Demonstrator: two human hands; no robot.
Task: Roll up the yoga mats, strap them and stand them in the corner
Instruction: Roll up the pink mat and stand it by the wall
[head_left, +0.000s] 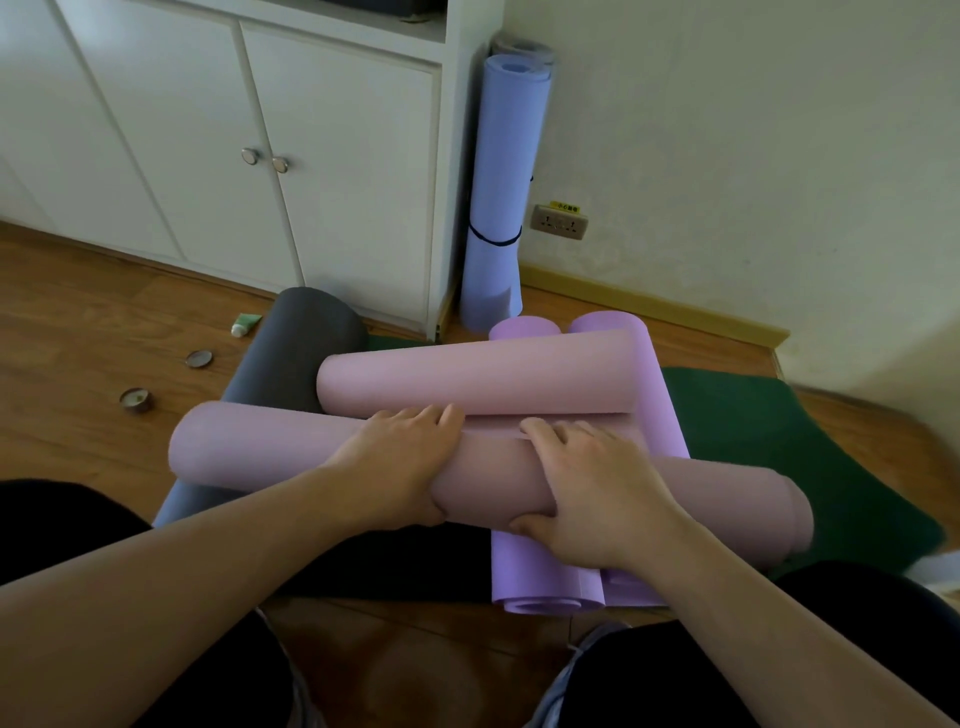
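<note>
Both hands are on the near pink roll (311, 447): the left hand (402, 460) wraps over its top with fingers curled past the loose edge, the right hand (587, 499) clamps it just beside, thumb tucked underneath. A second pink roll (478, 374) lies right behind, touching it. Both rest across two purple rolls (550, 577) and a grey roll (296, 358), over a dark green mat (779, 431) spread flat. In the corner a blue mat (501, 182) stands upright, strapped with a black band, squeezed between the white cabinet (311, 156) and the wall. Open wood floor on the left holds two small tins (136, 401) and a green tube (244, 323). A wall socket (560, 223) carries a yellow sticker, print too small to read.
</note>
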